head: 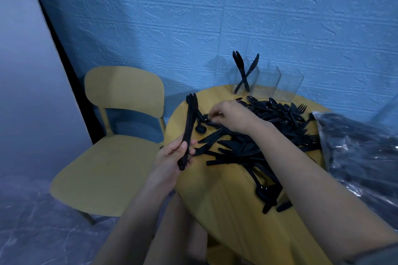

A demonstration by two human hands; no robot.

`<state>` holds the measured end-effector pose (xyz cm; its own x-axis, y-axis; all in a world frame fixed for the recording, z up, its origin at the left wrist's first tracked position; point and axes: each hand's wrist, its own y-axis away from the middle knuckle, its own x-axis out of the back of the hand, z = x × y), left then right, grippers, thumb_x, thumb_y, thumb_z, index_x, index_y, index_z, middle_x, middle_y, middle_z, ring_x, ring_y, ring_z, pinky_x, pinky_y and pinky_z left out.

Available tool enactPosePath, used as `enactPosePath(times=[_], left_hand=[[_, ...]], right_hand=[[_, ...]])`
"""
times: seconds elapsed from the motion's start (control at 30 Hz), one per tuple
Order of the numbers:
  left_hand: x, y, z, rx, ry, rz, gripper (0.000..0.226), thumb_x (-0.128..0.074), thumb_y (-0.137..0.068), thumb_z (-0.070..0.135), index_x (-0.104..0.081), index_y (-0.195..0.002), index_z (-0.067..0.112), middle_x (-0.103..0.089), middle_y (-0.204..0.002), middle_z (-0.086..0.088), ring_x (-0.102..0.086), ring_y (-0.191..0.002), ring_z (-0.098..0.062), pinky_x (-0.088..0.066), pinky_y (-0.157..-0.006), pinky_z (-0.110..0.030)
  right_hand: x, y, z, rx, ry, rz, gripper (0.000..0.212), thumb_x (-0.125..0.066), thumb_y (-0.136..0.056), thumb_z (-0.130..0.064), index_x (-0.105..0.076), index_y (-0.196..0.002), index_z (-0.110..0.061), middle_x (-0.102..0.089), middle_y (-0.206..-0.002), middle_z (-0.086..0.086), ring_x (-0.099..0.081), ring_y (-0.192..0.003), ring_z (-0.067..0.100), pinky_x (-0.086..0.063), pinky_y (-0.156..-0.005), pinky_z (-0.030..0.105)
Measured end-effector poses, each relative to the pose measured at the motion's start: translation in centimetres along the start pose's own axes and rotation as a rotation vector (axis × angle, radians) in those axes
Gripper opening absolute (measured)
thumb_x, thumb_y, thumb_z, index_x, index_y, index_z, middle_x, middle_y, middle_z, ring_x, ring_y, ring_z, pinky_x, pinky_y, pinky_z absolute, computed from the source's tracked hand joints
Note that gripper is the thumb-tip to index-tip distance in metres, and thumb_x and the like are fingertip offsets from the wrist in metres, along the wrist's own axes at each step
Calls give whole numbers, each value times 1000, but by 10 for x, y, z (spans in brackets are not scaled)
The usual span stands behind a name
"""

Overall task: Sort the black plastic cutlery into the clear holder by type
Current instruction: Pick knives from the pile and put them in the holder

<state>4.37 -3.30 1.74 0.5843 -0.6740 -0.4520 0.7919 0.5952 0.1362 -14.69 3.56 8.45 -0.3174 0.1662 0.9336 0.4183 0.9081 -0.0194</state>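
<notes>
Left hand [172, 157], low and nearest the camera, grips a bundle of knives [189, 129] by the handle ends, thumb across them, blades pointing up and away. Right hand [231, 117] reaches across the cutlery pile [258, 142], fingers curled down onto a piece at the pile's left edge; whether it has a pinch on it, cannot tell.

Progress, judged: early. Clear holder [269, 80] stands at the far edge of the round yellow surface [226, 211]; its left compartment holds a few knives [244, 71] leaning crossed, the other compartments look empty. Most of the stock lies unsorted: knives near, spoons and forks farther back, tangled and overlapping.

Cutlery is glossy black, thin, all alike in colour. Plastic bag [361, 157] of more black pieces sits right. Yellow chair [112, 135] at left.
</notes>
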Motion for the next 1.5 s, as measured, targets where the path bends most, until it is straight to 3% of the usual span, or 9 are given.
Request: enactPosePath(times=[0.1, 0.2, 0.53, 0.73, 0.9, 1.07, 1.3, 1.4, 1.5], left_hand=[[6, -3, 2, -6, 19, 18, 27, -45, -96, 2, -57, -118, 10, -72, -88, 1, -62, -68, -6, -52, -62, -20], [7, -3, 1, -4, 28, 22, 26, -45, -96, 2, -59, -115, 11, -71, -90, -1, -62, -70, -7, -52, -64, -21], [8, -6, -2, -5, 31, 43, 27, -45, -95, 1, -61, -115, 11, -72, -90, -3, -60, -72, -10, -47, -68, -25], [8, -6, -5, -18, 24, 35, 26, -46, -95, 2, -62, -113, 13, -72, -90, -1, -63, -71, -7, -52, -65, -21], [6, -7, -6, -26, 31, 44, 27, -45, -96, 2, -60, -116, 10, -71, -89, -1, -62, -69, -7, -52, -63, -19], [5, -10, -7, -18, 24, 59, 30, -45, -96, 1, -57, -124, 5, -71, -89, -2, -62, -70, -8, -52, -64, -20], [0, -8, -4, -21, 13, 37, 34, -44, -97, 1, -53, -129, 0, -70, -85, 1, -62, -71, -7, -50, -66, -22], [-3, -6, -1, -43, 9, 43, 32, -44, -97, 2, -54, -127, 4, -71, -86, 1, -65, -76, -9, -51, -68, -22], [-6, -3, 2, -51, 14, 33, 32, -44, -96, 3, -56, -125, 7, -72, -88, 0, -68, -82, -11, -53, -72, -25]], right_hand=[[-11, -2, 4, 78, 291, -253, 24, -59, -92, -20, -66, -115, -16, -60, -115, 2, -57, -104, 20, -48, -89, 36], [-17, -4, -4, 163, 375, -288, 31, -57, -93, -32, -63, -118, -15, -58, -116, 2, -55, -106, 19, -47, -87, 35], [-16, -5, -11, 242, 297, -318, 36, -61, -90, -36, -59, -118, -15, -56, -115, 2, -52, -104, 18, -46, -87, 35], [-24, 5, -12, 373, 450, -303, 31, -57, -92, -30, -57, -121, -16, -54, -117, 2, -52, -109, 18, -45, -85, 32], [-30, 12, -7, 426, 490, -183, 31, -51, -93, -27, -56, -119, -12, -54, -110, 3, -54, -96, 19, -41, -68, 28], [-27, 18, 9, 374, 146, 157, 24, -53, -91, -14, -66, -109, -7, -62, -98, 1, -57, -85, 12, -49, -75, 27], [6, 30, 0, 112, -509, 544, 19, -59, -92, -15, -70, -106, -9, -59, -88, -12, -52, -78, -7, -43, -75, 13], [18, 34, -13, 66, -829, 511, 10, -65, -89, -13, -67, -97, -17, -64, -76, -10, -57, -72, 3, -47, -74, 24], [16, 34, -26, -2, -964, 275, 8, -66, -86, -13, -61, -92, -15, -65, -66, -9, -55, -59, 2, -45, -64, 18]])
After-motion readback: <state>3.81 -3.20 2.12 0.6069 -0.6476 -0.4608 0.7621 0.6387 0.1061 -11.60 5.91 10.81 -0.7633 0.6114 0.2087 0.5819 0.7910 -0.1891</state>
